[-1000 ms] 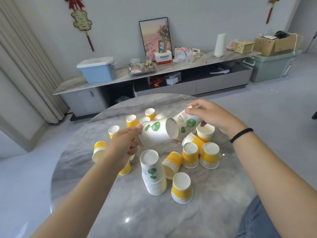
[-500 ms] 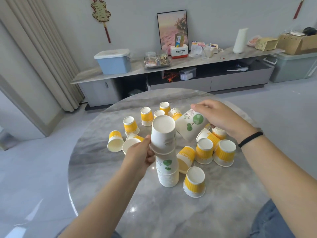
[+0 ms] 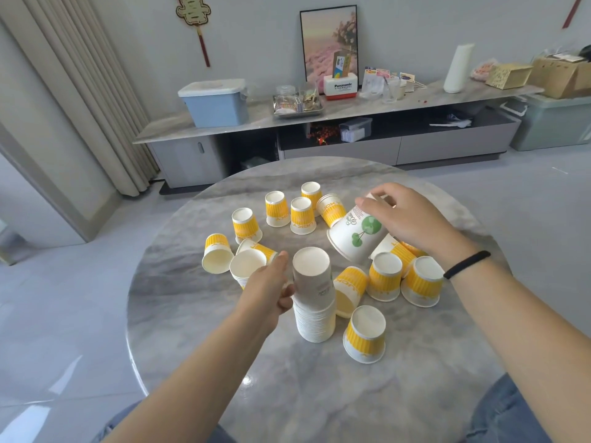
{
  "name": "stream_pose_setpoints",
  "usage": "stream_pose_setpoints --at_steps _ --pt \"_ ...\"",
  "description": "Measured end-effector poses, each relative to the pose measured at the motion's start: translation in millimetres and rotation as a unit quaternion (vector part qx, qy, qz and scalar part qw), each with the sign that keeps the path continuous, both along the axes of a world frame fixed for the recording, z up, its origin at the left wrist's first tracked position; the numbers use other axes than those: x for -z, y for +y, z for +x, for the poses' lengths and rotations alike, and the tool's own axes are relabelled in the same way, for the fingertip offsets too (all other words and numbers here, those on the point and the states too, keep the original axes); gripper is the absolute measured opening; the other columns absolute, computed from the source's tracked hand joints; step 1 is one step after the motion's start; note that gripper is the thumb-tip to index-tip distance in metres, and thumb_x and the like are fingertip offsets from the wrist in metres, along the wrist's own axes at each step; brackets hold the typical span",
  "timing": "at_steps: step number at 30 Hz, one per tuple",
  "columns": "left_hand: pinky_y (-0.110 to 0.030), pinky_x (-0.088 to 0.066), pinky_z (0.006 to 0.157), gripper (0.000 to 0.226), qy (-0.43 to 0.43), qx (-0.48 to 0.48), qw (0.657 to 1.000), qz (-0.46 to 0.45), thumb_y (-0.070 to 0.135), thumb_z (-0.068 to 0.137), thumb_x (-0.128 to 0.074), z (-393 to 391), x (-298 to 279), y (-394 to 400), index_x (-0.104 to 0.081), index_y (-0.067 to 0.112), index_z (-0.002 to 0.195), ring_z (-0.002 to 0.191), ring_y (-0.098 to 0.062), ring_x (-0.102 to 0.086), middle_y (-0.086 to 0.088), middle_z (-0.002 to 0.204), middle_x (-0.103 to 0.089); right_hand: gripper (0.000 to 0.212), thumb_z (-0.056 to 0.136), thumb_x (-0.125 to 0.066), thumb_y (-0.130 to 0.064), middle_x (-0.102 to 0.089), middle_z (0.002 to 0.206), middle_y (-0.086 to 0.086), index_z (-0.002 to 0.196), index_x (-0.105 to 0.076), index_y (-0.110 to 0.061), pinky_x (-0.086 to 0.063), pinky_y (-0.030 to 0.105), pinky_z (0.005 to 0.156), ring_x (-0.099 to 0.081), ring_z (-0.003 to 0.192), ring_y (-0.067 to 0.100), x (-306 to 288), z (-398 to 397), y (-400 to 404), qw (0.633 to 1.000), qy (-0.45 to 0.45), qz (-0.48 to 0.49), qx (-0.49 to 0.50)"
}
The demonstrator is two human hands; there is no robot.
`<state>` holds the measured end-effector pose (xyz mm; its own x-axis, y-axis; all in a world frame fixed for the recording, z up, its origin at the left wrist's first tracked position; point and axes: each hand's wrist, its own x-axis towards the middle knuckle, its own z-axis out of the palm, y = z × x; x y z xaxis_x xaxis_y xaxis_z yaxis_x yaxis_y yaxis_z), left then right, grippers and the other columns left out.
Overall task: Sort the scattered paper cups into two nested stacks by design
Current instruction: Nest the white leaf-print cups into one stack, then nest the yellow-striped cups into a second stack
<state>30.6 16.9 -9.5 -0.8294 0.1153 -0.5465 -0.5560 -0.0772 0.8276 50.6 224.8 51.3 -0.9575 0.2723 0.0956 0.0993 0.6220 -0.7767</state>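
Note:
A nested stack of white cups [image 3: 314, 302] stands upside down at the middle of the round marble table [image 3: 319, 394]. My left hand [image 3: 268, 289] grips the stack's left side near its top. My right hand [image 3: 403, 215] holds a white cup with a green tree print [image 3: 355, 238] by its base, tilted, its mouth facing down-left, above the table to the right of the stack. Several yellow-striped cups lie scattered around: one upside down in front [image 3: 365, 335], a pair on the right [image 3: 404, 279], a group behind [image 3: 287, 209], some on their sides at the left [image 3: 219, 255].
The table's edge curves close on the left and right. Beyond it stands a long low cabinet [image 3: 335, 135] with a blue box [image 3: 215, 102], a tray and small items. Curtains hang at the left. My knees in jeans show at the bottom.
My left hand turned the white cup upside down and pushed it down onto the stack, which now stands nested. My right hand kept hold of the tree-print cup, tilting it mouth-down.

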Motion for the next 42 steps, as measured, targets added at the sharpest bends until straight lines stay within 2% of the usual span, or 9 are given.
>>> stream_pose_setpoints --at_steps 7,13,19,22,25,27,30,35,42 --pt "-0.019 -0.022 0.043 0.011 0.021 0.049 0.996 -0.069 0.036 0.087 -0.054 5.4 -2.5 2.5 -0.055 0.027 0.083 0.055 -0.009 -0.049 0.003 0.088 -0.052 0.054 0.075 -0.061 -0.053 -0.06 0.118 -0.012 0.124 -0.055 -0.033 -0.041 0.015 0.088 -0.051 0.106 0.002 2.2 11.2 -35.1 0.98 0.156 0.019 -0.119" --pt "-0.023 -0.031 0.051 0.024 -0.026 0.017 0.999 -0.041 0.028 0.091 -0.041 6.0 -6.6 -8.7 -0.059 0.016 0.081 0.059 -0.017 -0.055 -0.001 0.079 -0.057 0.065 0.074 -0.065 -0.056 -0.057 0.128 -0.012 0.133 -0.046 -0.035 -0.038 0.029 0.09 -0.043 0.117 0.014 27.2 7.6 -58.8 0.962 0.1 0.207 -0.145" --pt "-0.034 -0.053 0.073 0.02 -0.008 0.094 0.993 -0.064 0.014 0.086 -0.048 9.1 -1.1 -16.4 -0.067 0.016 0.084 0.082 -0.02 -0.059 -0.002 0.09 -0.06 0.074 0.077 -0.067 -0.042 -0.041 0.144 -0.012 0.142 -0.032 -0.036 -0.036 0.035 0.105 -0.038 0.13 0.017 56.9 -1.6 -60.6 0.94 0.01 0.232 -0.25" --pt "-0.033 -0.053 0.078 0.023 0.032 0.162 0.984 -0.074 0.009 0.083 -0.051 6.5 5.3 -20.7 -0.069 0.021 0.092 0.095 -0.017 -0.056 0.003 0.09 -0.061 0.085 0.074 -0.072 -0.028 -0.043 0.14 -0.008 0.144 -0.025 -0.041 -0.04 0.034 0.102 -0.041 0.126 0.014 58.9 -1.8 -56.7 0.939 -0.017 0.197 -0.28" --pt "-0.031 -0.053 0.078 0.055 0.073 0.244 0.962 -0.098 0.017 0.07 -0.062 0.3 17.0 -22.3 -0.056 0.032 0.123 0.115 -0.016 -0.053 0.001 0.122 -0.06 0.104 0.07 -0.077 -0.021 -0.057 0.122 -0.001 0.147 -0.01 -0.037 -0.049 0.029 0.088 -0.058 0.1 0.009 59.2 -1.8 -48.6 0.949 -0.08 0.13 -0.276" --pt "-0.034 -0.055 0.082 0.068 0.1 0.271 0.948 -0.136 0.023 0.065 -0.068 -2.8 24.8 -20.2 -0.048 0.037 0.128 0.117 -0.018 -0.053 0.004 0.13 -0.054 0.09 0.068 -0.079 -0.021 -0.061 0.113 -0.003 0.14 -0.027 -0.027 -0.053 0.031 0.084 -0.062 0.095 0.013 64.8 -4.4 -43.1 0.95 -0.111 0.107 -0.27" --pt "-0.036 -0.054 0.079 0.071 0.106 0.308 0.935 -0.142 0.026 0.069 -0.074 -4.8 33.4 -15.4 -0.042 0.037 0.131 0.117 -0.018 -0.052 0.008 0.128 -0.055 0.055 0.07 -0.078 -0.023 -0.062 0.101 -0.007 0.116 -0.049 -0.021 -0.05 0.026 0.078 -0.061 0.093 0.014 82.2 -7.6 -38.8 0.933 -0.183 0.111 -0.289" --pt "-0.038 -0.057 0.079 0.065 0.075 0.309 0.944 -0.084 0.012 0.072 -0.076 -18.1 38.0 -16.7 -0.046 0.029 0.127 0.118 -0.021 -0.056 0.0 0.126 -0.06 0.057 0.069 -0.078 -0.028 -0.064 0.106 -0.007 0.113 -0.041 -0.037 -0.056 0.035 0.083 -0.064 0.098 0.019 101.2 -17.8 -41.3 0.938 -0.197 0.015 -0.285" --pt "-0.043 -0.055 0.083 0.064 0.065 0.279 0.955 -0.078 0.008 0.069 -0.076 -63.7 30.5 -14.0 -0.048 0.026 0.124 0.115 -0.022 -0.056 -0.001 0.12 -0.062 0.065 0.077 -0.073 -0.022 -0.056 0.107 -0.01 0.131 -0.037 -0.025 -0.05 0.015 0.066 -0.058 0.087 0.004 98.9 -55.5 -46.4 0.946 -0.174 -0.046 -0.268"
